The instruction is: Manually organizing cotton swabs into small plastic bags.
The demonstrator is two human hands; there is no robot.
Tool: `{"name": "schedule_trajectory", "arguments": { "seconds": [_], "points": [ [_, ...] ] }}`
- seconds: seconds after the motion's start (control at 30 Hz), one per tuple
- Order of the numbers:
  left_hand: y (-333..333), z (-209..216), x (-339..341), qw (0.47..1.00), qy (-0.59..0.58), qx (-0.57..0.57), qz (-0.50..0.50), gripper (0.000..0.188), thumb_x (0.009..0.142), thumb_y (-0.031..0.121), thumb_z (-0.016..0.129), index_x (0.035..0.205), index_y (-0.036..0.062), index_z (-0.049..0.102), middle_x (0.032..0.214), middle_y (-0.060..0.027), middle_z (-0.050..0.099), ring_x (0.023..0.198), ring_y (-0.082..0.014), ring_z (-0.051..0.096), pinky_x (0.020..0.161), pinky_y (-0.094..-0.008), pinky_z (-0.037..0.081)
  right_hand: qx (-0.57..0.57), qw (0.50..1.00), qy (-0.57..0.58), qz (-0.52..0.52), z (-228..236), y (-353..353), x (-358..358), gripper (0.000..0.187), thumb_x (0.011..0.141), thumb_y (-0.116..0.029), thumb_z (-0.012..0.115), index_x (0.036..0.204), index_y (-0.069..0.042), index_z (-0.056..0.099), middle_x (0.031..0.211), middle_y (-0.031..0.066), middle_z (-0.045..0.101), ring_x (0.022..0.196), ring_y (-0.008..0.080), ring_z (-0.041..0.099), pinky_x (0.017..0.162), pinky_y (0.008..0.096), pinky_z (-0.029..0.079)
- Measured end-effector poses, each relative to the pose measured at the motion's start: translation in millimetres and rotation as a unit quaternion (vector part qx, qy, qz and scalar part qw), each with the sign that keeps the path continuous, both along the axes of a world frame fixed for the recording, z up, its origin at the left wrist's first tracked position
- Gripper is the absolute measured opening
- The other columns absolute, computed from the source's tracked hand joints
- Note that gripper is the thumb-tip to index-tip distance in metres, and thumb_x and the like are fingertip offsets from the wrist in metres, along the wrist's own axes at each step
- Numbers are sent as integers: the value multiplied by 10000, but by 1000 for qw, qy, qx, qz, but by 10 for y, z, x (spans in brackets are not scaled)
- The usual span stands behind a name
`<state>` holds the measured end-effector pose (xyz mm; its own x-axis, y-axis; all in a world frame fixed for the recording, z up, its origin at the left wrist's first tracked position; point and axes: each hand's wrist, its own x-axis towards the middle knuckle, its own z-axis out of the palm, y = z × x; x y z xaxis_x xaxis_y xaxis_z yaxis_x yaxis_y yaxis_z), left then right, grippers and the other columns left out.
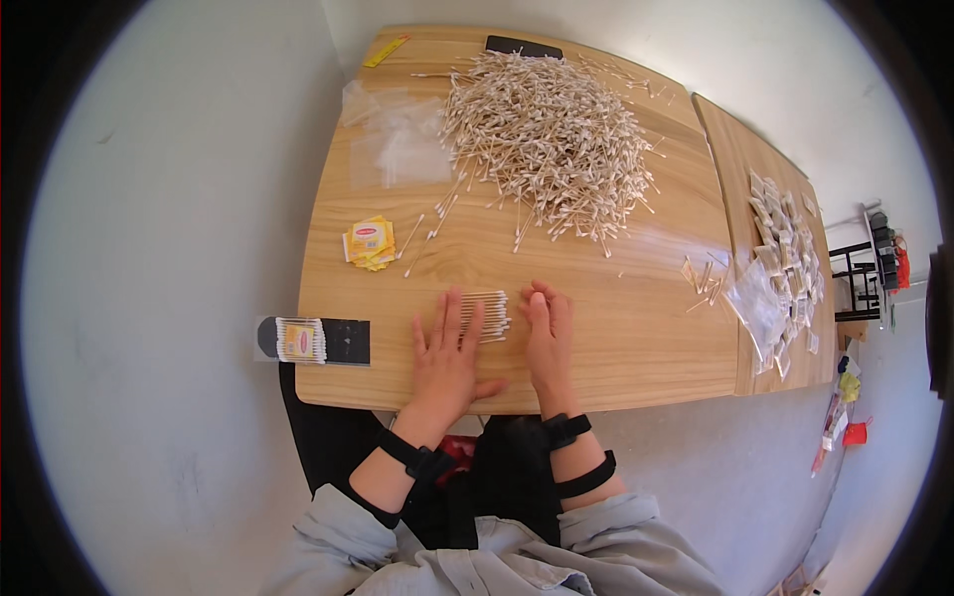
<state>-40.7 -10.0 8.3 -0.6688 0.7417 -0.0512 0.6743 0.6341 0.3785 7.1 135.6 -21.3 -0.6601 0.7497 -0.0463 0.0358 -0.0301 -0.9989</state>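
My left hand [446, 356] lies flat with its fingers spread, reaching over the left end of a neat row of cotton swabs [486, 316] on the wooden table. The swabs lie side by side, and part of the row is covered by those fingers. Just right of the row, my right hand [550, 336] rests on its edge with the fingers curled in. Whatever those fingers may hold is hidden. A large heap of loose cotton swabs [556, 139] spreads beyond both hands.
Left of my hands is a stack of yellow cards [371, 241]. At the near left edge, a bundle of swabs with a yellow card [300, 341] sits on a black strip [350, 343]. Clear bags [402, 144] lie far left; packed bundles [785, 248] cover the right table.
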Motion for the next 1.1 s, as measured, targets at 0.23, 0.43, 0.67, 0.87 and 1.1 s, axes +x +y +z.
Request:
{"name": "schedule_trajectory", "arguments": {
  "seconds": [0.23, 0.43, 0.67, 0.87, 1.1],
  "points": [
    [67, -92, 16, 1000, 5, -14, 11, 1216, 590, 463, 823, 1474, -26, 145, 1552, -234, 83, 1450, -353, 95, 1153, -496, 119, -57, 995, 59, 54, -187, -193, -131, 486, 1036, -312, 329, 1388, 23, 336, 1406, 170, 381, 1331, 256, 361, 1124, 362, 271],
    [30, -85, -1, 999, -21, 37, 3, 1201, 594, 466, 818, 1477, -12, 159, 1552, -233, 83, 1452, -353, 85, 1156, -488, 118, -216, 966, 142, 10, -63, -212, -185, 480, 1039, -309, 313, 1391, 16, 337, 1379, 171, 410, 1314, 243, 378, 1124, 365, 279],
    [65, 53, 66, 1000, -6, -5, 21, 1188, 594, 500, 803, 1476, -5, 187, 1567, -176, 104, 1462, -299, 78, 1141, -548, 78, -53, 998, 37, 6, -35, -20, -70, 326, 968, -152, 513, 1258, -4, 495, 1175, 113, 515, 1049, 191, 555, 858, 315, 481],
    [91, -51, 14, 1000, 6, 2, 10, 1163, 627, 566, 754, 1475, -2, 196, 1561, -164, 150, 1459, -291, 102, 1134, -566, 81, 200, 961, -141, 127, 165, 161, -277, 219, 829, -97, 689, 1038, -39, 657, 929, 97, 576, 771, 172, 612, 691, 289, 515],
    [114, -73, 16, 1000, 14, -9, 9, 1174, 632, 593, 738, 1480, 2, 182, 1567, -161, 129, 1460, -290, 90, 1139, -557, 71, 258, 926, -234, 143, 143, 290, -435, 149, 837, -116, 652, 973, -56, 647, 937, 108, 588, 795, 223, 622, 692, 341, 505]
  ]
}}
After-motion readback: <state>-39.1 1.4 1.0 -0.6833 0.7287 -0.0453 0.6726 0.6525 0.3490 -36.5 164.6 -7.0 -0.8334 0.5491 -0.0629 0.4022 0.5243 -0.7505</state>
